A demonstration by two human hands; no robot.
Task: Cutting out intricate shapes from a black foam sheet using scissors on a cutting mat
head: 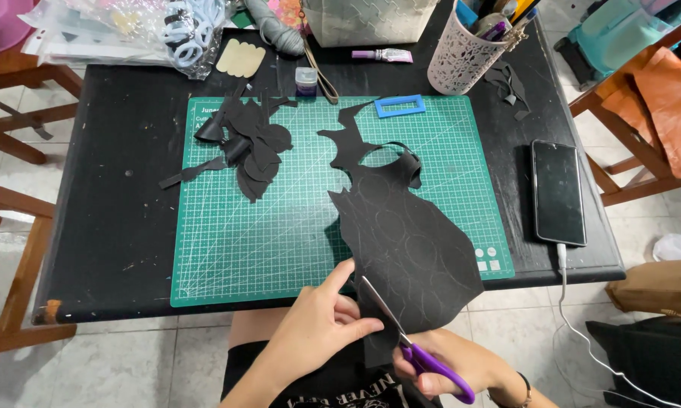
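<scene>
My left hand (319,325) pinches the near edge of a large black sheet (408,234) marked with faint traced circles. The sheet rises from my lap over the table's front edge onto a green cutting mat (280,227). My right hand (461,366) grips purple-handled scissors (420,351) whose blades are cutting into the sheet's bottom edge beside my left fingers. A pile of black cut scraps (246,143) lies on the mat's far left corner.
On the black table (121,196) are a dark phone (558,190) with a white cable, a white perforated pen cup (461,54), a blue rectangular frame (399,106), a small jar (306,80) and plastic bags (129,30). Wooden chairs flank it.
</scene>
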